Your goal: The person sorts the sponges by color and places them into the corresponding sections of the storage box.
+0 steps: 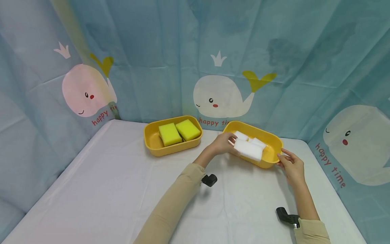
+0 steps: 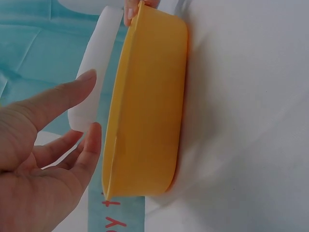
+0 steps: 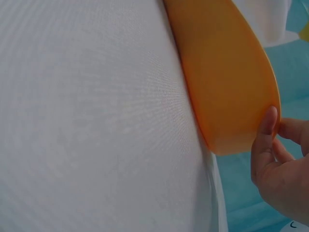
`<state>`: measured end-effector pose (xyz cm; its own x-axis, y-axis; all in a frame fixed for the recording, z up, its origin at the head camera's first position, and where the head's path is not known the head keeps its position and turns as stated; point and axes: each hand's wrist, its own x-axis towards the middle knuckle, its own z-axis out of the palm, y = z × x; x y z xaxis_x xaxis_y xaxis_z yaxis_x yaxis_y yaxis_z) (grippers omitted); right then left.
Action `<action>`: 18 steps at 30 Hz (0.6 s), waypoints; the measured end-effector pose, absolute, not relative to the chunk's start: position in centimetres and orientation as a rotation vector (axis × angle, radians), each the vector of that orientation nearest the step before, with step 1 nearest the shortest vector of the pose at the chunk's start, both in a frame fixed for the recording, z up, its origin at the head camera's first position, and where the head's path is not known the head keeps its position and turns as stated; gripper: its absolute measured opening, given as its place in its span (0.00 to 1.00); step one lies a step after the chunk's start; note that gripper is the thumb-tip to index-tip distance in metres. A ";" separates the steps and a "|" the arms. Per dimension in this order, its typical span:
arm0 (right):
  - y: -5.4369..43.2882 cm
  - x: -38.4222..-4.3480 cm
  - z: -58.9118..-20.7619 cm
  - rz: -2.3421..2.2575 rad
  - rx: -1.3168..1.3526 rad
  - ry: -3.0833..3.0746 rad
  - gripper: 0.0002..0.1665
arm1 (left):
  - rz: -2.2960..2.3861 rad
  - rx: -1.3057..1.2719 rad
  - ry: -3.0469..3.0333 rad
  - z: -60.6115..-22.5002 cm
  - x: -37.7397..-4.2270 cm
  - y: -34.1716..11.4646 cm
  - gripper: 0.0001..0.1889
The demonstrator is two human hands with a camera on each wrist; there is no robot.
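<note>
My left hand (image 1: 222, 144) pinches a white sponge block (image 1: 248, 150) by its left end, above the near rim of the right-hand yellow tray (image 1: 270, 155). In the left wrist view the thumb and fingers of that hand (image 2: 43, 150) are at the lower end of the sponge (image 2: 91, 63), beside the tray wall (image 2: 149, 106). Two more white sponges (image 1: 240, 135) lie inside this tray, partly hidden by the held one. At the tray's right end my right hand (image 1: 293, 167) grips the rim between thumb and fingers, as the right wrist view also shows.
To the left stands a second yellow tray (image 1: 155, 148) with two yellow sponges (image 1: 169, 134) in it. Both trays are near the back edge of the white-covered table (image 1: 106, 189). Behind and beside the table hangs a blue curtain (image 1: 152, 67) with printed whales.
</note>
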<state>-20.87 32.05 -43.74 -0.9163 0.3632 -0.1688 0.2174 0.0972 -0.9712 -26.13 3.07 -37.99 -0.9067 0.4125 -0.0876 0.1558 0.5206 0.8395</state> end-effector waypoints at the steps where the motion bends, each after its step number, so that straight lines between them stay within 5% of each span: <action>1: 32.0 -20.9 -43.7 1.953 -0.594 -2.235 0.35 | 1.332 0.468 2.496 -37.9 -26.2 3.2 0.33; 18: 32.0 -20.8 -43.7 1.962 -0.619 -2.233 0.36 | 1.331 0.370 2.570 -37.8 -27.7 4.2 0.36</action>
<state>-20.84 31.99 -43.67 -0.9117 0.3666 -0.1856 0.2312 0.0843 -0.9693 -27.67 4.19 -37.82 -0.9432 0.3220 -0.0818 0.1190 0.5574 0.8216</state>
